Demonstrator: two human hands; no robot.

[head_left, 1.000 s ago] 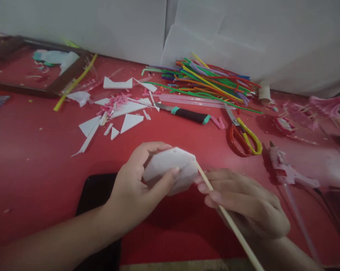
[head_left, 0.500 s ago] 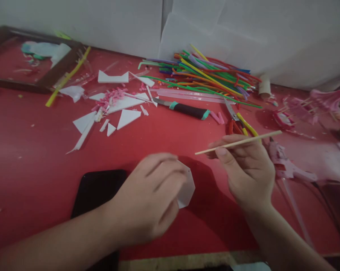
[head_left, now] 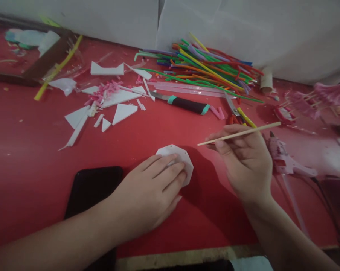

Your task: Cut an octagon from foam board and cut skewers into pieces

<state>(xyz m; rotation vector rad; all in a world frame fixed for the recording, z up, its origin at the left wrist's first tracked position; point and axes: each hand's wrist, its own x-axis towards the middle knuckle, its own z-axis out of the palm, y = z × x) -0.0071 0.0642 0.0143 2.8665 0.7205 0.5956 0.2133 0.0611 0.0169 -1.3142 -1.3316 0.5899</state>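
My left hand (head_left: 155,188) lies palm down over a small white many-sided board piece (head_left: 188,171) on the red table. Its fingers are stretched out across the top and cover much of the piece; small holes show near the uncovered rim. My right hand (head_left: 243,162) is raised just to the right, thumb and fingers closed around a thin wooden stick (head_left: 260,128). The stick slants up to the right, its left tip pointing toward the board piece but apart from it. Left of my left wrist, a black phone (head_left: 95,188) lies partly under the forearm.
Beyond my hands lie a black-and-teal knife (head_left: 188,104), white board scraps (head_left: 125,113), pink bits (head_left: 109,89) and a pile of colourful pipe cleaners (head_left: 203,67). Scissors (head_left: 232,105) and a pink glue gun (head_left: 288,156) with a cord are at the right. A dark frame (head_left: 45,60) stands far left.
My left hand has settled flatter and slightly farther forward, with the white piece, baring more of its far rim. My right hand still grips the stick in nearly the same pose. The view shifted slightly.
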